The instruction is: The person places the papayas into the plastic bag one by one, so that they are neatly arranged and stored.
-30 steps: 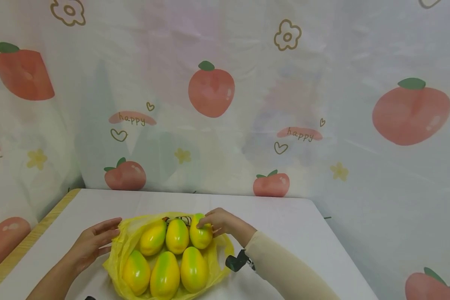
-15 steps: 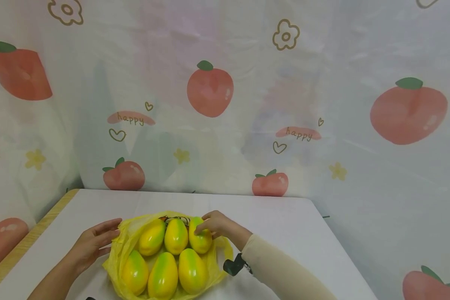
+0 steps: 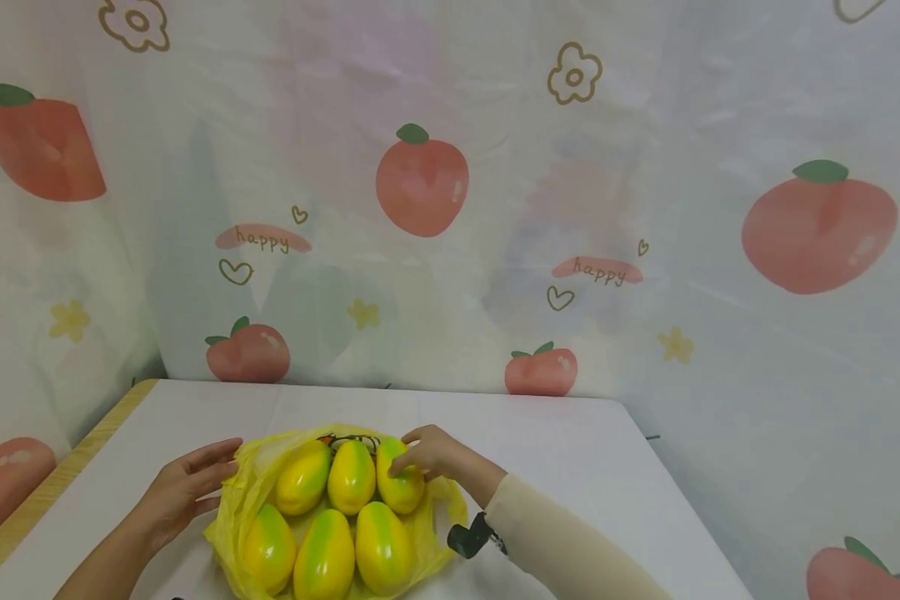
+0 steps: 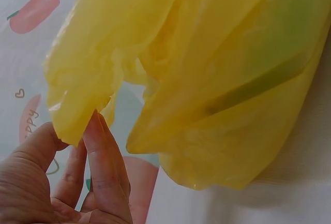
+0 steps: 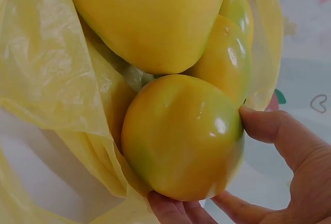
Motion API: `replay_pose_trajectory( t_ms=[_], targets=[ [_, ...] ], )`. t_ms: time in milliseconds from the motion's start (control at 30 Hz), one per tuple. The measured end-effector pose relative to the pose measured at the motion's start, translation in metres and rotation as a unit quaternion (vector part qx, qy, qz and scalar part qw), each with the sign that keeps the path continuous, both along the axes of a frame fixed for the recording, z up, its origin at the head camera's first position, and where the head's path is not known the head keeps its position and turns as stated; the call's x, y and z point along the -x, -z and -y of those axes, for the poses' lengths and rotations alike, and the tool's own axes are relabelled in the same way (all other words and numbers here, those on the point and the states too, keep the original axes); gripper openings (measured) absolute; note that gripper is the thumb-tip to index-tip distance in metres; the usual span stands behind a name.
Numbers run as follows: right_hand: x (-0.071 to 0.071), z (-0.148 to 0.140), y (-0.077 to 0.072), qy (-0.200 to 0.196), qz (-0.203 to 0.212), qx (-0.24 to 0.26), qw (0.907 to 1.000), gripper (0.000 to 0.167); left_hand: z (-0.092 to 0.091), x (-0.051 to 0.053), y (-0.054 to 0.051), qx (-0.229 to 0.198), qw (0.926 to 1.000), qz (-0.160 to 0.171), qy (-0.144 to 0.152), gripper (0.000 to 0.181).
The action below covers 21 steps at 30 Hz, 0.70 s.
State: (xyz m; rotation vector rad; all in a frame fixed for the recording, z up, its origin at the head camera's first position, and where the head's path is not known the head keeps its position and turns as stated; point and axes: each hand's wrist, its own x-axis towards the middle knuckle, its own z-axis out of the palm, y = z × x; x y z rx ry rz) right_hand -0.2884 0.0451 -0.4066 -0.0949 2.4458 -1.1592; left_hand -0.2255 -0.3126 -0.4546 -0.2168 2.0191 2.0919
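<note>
A thin yellow plastic bag (image 3: 230, 508) lies on the table with its mouth spread, baring several glossy yellow mangoes with green streaks, in two rows. My left hand (image 3: 176, 493) is at the bag's left side. In the left wrist view its thumb and fingers pinch the edge of the bag (image 4: 207, 48). At the right end of the back row, my right hand (image 3: 444, 454) grips a mango (image 3: 402, 497). The right wrist view shows the thumb on one side of this mango (image 5: 181, 136) and fingertips on the other. A larger-looking mango (image 5: 150, 17) touches it there.
A white table (image 3: 555, 467) lies under the bag, with a wooden edge (image 3: 112, 429) along its left. Behind it hangs a fruit-printed cloth (image 3: 495, 183). A bag handle loop (image 3: 453, 508) spreads beside the right wrist, which wears a dark device (image 3: 471, 537).
My right hand and its mango have shifted slightly left and toward me. The front-row mangoes have also moved a little left. My left hand keeps its place at the bag.
</note>
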Motion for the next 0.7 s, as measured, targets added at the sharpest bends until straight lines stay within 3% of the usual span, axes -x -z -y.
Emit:
replay_pose_trajectory(
  t_ms=[700],
  targets=[
    [-0.0012, -0.0037, -0.0079, -0.011, -0.018, 0.012, 0.9997, 0.061, 0.0016, -0.0014, -0.0069, 0.033, 0.9994, -0.008, 0.01, 0.064]
  ],
)
